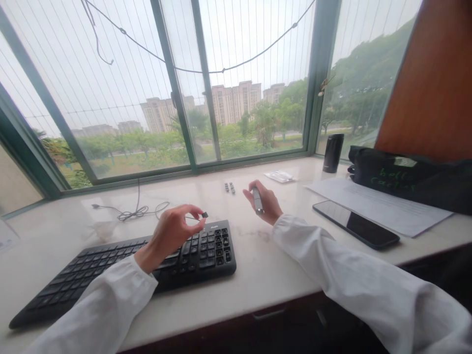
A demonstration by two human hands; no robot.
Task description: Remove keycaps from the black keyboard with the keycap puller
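My left hand [172, 232] hovers over the right end of a black keyboard [121, 268], fingers pinched on a small black keycap [205, 215] held just above the keys. My right hand [264, 201] is closed around a slim grey tool [257, 200], raised a little over the pale marble counter [258, 265] to the right of the keyboard. Two loose black keycaps [229, 187] lie on the counter beyond the hands, near the window. Both arms wear white sleeves.
A black phone [355, 223] lies face up at the right, beside a white sheet [379, 204]. Behind them sit a black bag [409, 179] and a dark cup [333, 153]. A thin cable [136, 211] coils at the back left. A small packet [279, 175] lies near the window.
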